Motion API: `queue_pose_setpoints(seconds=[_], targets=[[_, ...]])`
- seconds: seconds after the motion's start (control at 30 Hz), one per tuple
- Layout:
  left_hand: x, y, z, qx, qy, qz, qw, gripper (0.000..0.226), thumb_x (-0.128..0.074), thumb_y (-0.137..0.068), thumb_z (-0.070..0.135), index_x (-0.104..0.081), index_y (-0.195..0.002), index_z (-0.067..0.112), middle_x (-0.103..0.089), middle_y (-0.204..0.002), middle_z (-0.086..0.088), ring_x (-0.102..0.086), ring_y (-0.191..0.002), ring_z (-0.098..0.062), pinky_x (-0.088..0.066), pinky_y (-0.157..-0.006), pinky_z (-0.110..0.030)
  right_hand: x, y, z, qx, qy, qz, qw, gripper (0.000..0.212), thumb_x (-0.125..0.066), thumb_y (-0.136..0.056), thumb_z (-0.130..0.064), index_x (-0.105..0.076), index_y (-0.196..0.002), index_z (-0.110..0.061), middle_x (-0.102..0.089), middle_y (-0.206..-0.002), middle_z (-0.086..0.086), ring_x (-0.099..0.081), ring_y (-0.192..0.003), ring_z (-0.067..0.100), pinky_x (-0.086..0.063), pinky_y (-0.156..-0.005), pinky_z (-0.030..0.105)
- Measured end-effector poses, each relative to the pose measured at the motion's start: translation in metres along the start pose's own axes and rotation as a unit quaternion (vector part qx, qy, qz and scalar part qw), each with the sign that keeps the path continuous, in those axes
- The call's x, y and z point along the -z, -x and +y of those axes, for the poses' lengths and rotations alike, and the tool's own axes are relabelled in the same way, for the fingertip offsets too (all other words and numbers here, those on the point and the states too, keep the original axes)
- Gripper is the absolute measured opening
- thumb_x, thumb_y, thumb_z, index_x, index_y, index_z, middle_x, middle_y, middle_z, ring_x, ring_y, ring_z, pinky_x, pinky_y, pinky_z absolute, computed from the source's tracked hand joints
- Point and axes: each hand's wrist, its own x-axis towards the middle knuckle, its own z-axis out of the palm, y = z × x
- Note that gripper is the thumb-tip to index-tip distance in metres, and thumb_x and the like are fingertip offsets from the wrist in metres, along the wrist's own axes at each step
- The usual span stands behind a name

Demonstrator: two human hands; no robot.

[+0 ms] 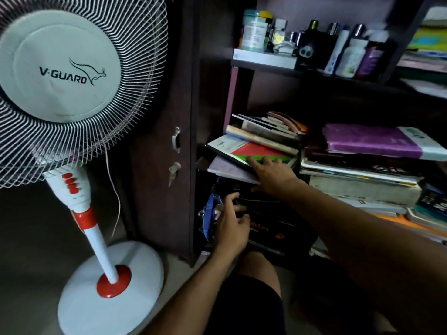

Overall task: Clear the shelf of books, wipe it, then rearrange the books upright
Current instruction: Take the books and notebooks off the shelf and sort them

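A dark wooden shelf unit (215,97) holds a leaning pile of books (266,134) on its middle level, left side. My right hand (273,174) grips the front edge of the lowest books there, fingers on a red and green cover (261,152), thumb under a pale lilac book (227,168). My left hand (233,226) is lower, fingers spread against dark books (278,228) in the compartment below; whether it grips one is unclear. A second flat stack topped by a purple book (370,141) lies to the right.
A white and orange pedestal fan (72,76) stands close on the left, its round base (108,286) on the floor. Bottles and jars (314,47) line the upper shelf. A blue strap (209,213) hangs by the lower compartment. My knee (256,269) is beneath my hands.
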Motion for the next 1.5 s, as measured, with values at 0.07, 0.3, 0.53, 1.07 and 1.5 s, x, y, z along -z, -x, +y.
queue_pose_setpoints(seconds=[0.07, 0.3, 0.53, 1.07, 1.5], targets=[[-0.002, 0.002, 0.001, -0.003, 0.004, -0.008, 1.000, 0.050, -0.059, -0.097, 0.009, -0.040, -0.136, 0.034, -0.064, -0.116, 0.006, -0.068, -0.092, -0.013, -0.056, -0.084, -0.040, 0.001, 0.005, 0.006, 0.011, 0.004, 0.000, 1.000, 0.092, -0.059, -0.092, -0.060, -0.006, -0.161, -0.030, -0.039, -0.150, 0.021, -0.045, -0.127, 0.049, -0.045, -0.098, 0.049], [-0.002, 0.000, 0.008, 0.057, 0.135, -0.019, 0.989, 0.018, -0.059, -0.100, 0.033, -0.054, -0.116, 0.040, -0.067, -0.119, -0.004, -0.071, -0.097, -0.020, -0.061, -0.078, -0.042, 0.009, 0.027, 0.009, 0.045, -0.011, 0.030, 0.998, 0.064, -0.048, -0.101, -0.048, -0.023, -0.155, -0.022, -0.057, -0.134, 0.018, -0.061, -0.114, 0.043, -0.053, -0.088, 0.047], [0.037, 0.005, 0.039, 0.163, 0.534, 0.003, 0.830, 0.088, -0.041, -0.076, 0.085, -0.058, -0.136, 0.022, -0.067, -0.127, -0.015, -0.065, -0.115, -0.040, -0.056, -0.083, -0.062, 0.007, 0.106, -0.020, 0.065, 0.042, 0.058, 0.995, 0.061, -0.041, -0.105, -0.028, -0.013, -0.158, -0.018, -0.049, -0.140, 0.016, -0.059, -0.114, 0.041, -0.051, -0.078, 0.043], [0.061, 0.039, 0.076, 0.204, 0.364, -0.200, 0.887, 0.035, -0.063, -0.087, 0.025, -0.069, -0.113, 0.002, -0.071, -0.112, -0.022, -0.071, -0.093, -0.037, -0.056, -0.088, -0.052, 0.008, 0.197, 0.003, 0.087, -0.019, 0.041, 0.995, 0.070, -0.044, -0.103, -0.047, -0.003, -0.159, -0.038, -0.016, -0.166, -0.001, -0.029, -0.146, 0.027, -0.056, -0.085, 0.044], [0.044, 0.111, 0.130, 0.103, 0.367, -0.362, 0.851, 0.072, -0.100, -0.036, 0.020, -0.079, -0.103, 0.006, -0.074, -0.110, -0.016, -0.074, -0.094, -0.030, -0.061, -0.078, -0.037, 0.071, 0.298, 0.084, -0.107, -0.523, 0.081, 0.842, 0.076, -0.078, -0.066, -0.063, -0.047, -0.132, -0.038, -0.063, -0.120, -0.012, -0.064, -0.096, -0.005, -0.047, -0.078, 0.007]])
